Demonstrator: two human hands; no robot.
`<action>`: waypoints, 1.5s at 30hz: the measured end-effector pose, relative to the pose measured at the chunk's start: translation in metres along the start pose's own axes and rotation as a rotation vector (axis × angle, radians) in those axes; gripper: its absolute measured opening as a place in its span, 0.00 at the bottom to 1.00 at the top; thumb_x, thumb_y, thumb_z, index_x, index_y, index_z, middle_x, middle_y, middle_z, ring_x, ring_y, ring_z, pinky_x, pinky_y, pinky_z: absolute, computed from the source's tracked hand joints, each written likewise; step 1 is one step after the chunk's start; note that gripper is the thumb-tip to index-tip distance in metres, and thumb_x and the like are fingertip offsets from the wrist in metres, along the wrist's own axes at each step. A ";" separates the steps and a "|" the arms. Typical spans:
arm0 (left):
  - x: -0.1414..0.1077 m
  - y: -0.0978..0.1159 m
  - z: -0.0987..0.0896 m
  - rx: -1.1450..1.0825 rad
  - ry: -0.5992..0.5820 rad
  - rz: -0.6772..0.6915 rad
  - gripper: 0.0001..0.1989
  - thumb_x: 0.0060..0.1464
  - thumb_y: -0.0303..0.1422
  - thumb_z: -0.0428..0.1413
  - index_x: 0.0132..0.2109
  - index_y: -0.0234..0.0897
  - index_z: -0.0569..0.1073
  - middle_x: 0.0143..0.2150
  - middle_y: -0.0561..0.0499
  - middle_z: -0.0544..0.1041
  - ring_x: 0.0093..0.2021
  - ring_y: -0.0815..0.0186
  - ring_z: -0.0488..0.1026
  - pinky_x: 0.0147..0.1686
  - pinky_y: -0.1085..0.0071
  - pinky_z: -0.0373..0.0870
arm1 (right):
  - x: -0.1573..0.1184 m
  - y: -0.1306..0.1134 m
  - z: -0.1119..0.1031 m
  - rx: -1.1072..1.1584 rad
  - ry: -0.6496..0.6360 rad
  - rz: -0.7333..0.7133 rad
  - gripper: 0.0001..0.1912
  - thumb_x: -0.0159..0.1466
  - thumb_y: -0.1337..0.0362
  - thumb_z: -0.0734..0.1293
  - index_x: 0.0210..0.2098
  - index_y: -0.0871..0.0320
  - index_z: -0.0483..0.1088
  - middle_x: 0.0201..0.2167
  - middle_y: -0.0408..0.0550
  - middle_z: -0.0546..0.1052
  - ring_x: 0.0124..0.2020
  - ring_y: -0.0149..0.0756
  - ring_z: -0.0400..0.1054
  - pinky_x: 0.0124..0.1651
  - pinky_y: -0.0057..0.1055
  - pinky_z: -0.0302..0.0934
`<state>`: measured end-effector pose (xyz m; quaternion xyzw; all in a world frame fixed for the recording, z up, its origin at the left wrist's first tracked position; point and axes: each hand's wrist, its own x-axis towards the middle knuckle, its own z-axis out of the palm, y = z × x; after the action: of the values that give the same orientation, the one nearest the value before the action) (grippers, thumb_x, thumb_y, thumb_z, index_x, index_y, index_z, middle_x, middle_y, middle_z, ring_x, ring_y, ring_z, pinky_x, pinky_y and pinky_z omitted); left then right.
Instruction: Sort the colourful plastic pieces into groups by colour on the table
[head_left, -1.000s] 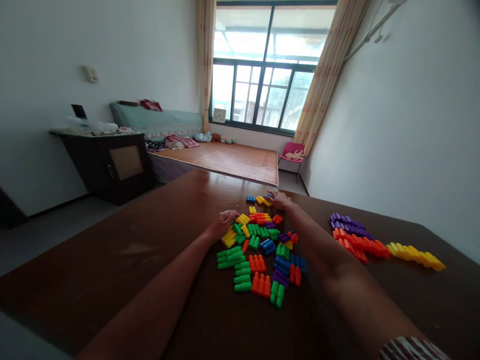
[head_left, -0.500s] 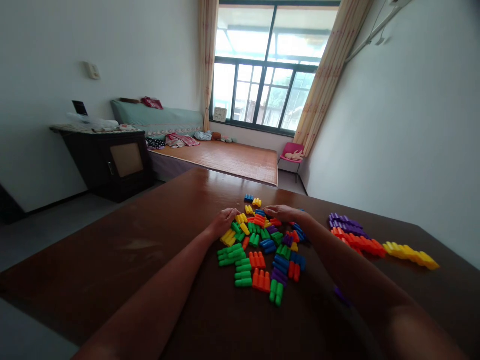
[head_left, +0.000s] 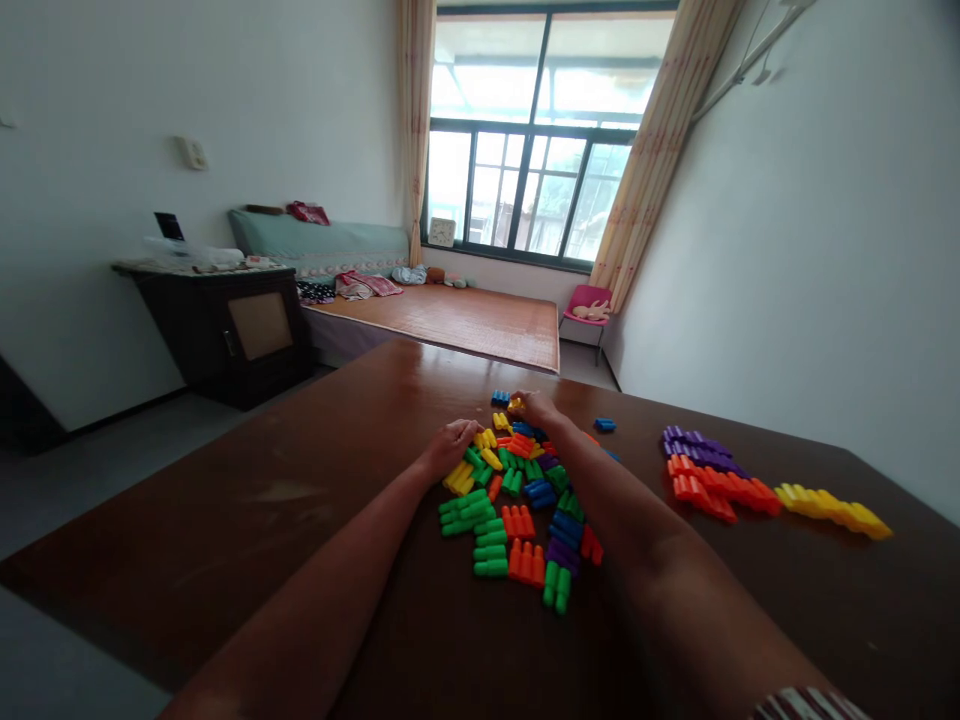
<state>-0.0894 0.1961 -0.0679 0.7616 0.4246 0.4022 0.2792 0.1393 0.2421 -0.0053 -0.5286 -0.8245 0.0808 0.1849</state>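
Many plastic blocks lie in a loose pile on the brown table (head_left: 300, 470); green blocks (head_left: 465, 512) and orange blocks (head_left: 526, 563) show at its near side. My left hand (head_left: 452, 446) rests at the pile's left edge beside yellow blocks (head_left: 459, 478); its fingers are together, and what they hold, if anything, is hidden. My right hand (head_left: 535, 406) is at the far side, its closed fingertips on a small yellow block (head_left: 516, 406), right of a blue block (head_left: 500, 398). My right forearm hides part of the pile.
Joined purple blocks (head_left: 697, 448), an orange row (head_left: 720, 487) and a yellow row (head_left: 832, 510) lie on the table's right side. A single blue block (head_left: 605, 425) sits beyond my right forearm. Past the table stand a bed (head_left: 465, 320) and a pink chair (head_left: 585, 300).
My right hand has moved left and away from me, from the pile's far right to the small yellow block. The blue block beyond my forearm is now uncovered. My left hand has barely moved.
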 end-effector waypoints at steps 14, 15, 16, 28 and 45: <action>0.002 0.008 -0.005 -0.157 0.004 -0.116 0.29 0.52 0.56 0.48 0.41 0.35 0.79 0.40 0.46 0.80 0.44 0.55 0.75 0.45 0.63 0.70 | -0.191 0.128 -0.121 0.205 0.672 0.357 0.25 0.60 0.53 0.63 0.54 0.56 0.65 0.41 0.51 0.75 0.35 0.39 0.70 0.34 0.35 0.67; 0.003 0.007 -0.006 -0.142 0.002 -0.122 0.30 0.52 0.56 0.48 0.42 0.35 0.79 0.41 0.46 0.80 0.44 0.54 0.75 0.45 0.63 0.70 | -0.215 0.151 -0.129 0.217 0.784 0.419 0.24 0.59 0.53 0.63 0.52 0.57 0.66 0.42 0.52 0.75 0.34 0.38 0.70 0.34 0.35 0.67; 0.003 0.007 -0.006 -0.126 -0.001 -0.129 0.30 0.51 0.56 0.48 0.42 0.35 0.78 0.41 0.46 0.80 0.44 0.54 0.75 0.45 0.63 0.70 | -0.238 0.174 -0.136 0.214 0.872 0.480 0.24 0.57 0.54 0.63 0.50 0.58 0.68 0.43 0.53 0.74 0.34 0.38 0.69 0.35 0.36 0.67; 0.004 0.021 -0.013 -0.119 0.018 -0.244 0.32 0.43 0.59 0.53 0.42 0.37 0.79 0.42 0.47 0.81 0.43 0.54 0.75 0.38 0.68 0.73 | -0.408 0.302 -0.116 0.100 0.880 0.842 0.18 0.49 0.57 0.66 0.38 0.57 0.74 0.41 0.52 0.77 0.41 0.42 0.70 0.46 0.39 0.64; 0.005 0.019 -0.013 -0.136 -0.001 -0.237 0.32 0.42 0.59 0.54 0.43 0.37 0.79 0.43 0.48 0.81 0.45 0.53 0.75 0.41 0.67 0.73 | -0.401 0.300 -0.103 0.194 0.639 0.692 0.13 0.49 0.62 0.68 0.35 0.55 0.73 0.38 0.51 0.78 0.39 0.43 0.73 0.49 0.42 0.66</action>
<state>-0.0911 0.1920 -0.0448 0.6856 0.4833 0.3939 0.3758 0.5818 0.0032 -0.0974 -0.7507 -0.4907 0.0477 0.4397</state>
